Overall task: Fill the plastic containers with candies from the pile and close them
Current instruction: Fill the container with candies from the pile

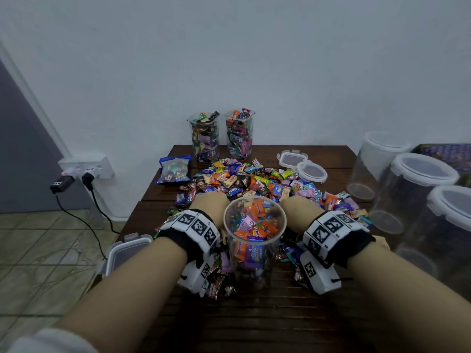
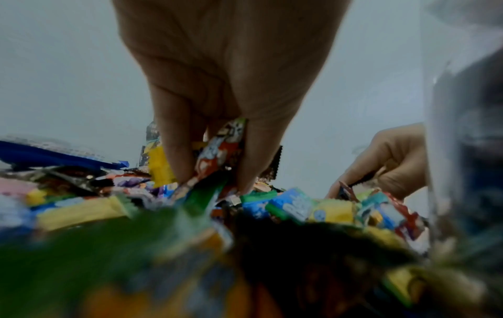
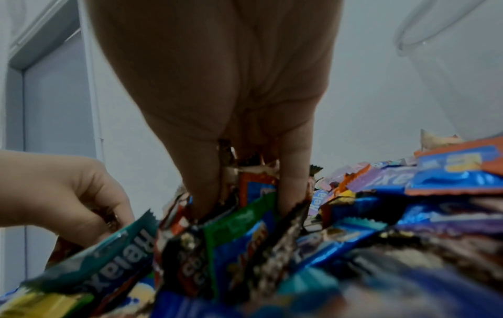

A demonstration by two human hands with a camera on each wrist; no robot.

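A round clear plastic container, lidless and filled with wrapped candies nearly to the rim, is standing on the dark wooden slatted bench at the near edge of the pile of colourful wrapped candies. The left hand is being held in the pile just left of the container; in the left wrist view its fingers are curling down around several wrappers (a red-orange one is being pinched between them). The right hand is being held in the pile just right of the container; in the right wrist view its fingers are closing around an orange-and-blue wrapper and some others.

Two tall square clear containers, lidless and packed with candies, are standing at the far bench edge by the wall. Two white-rimmed clip lids are lying behind the pile to the right. Three large lidded clear containers are being kept at the right (contents cannot be told). A blue candy bag is lying left of the pile. One more white-rimmed lid is sitting at the near left bench edge.
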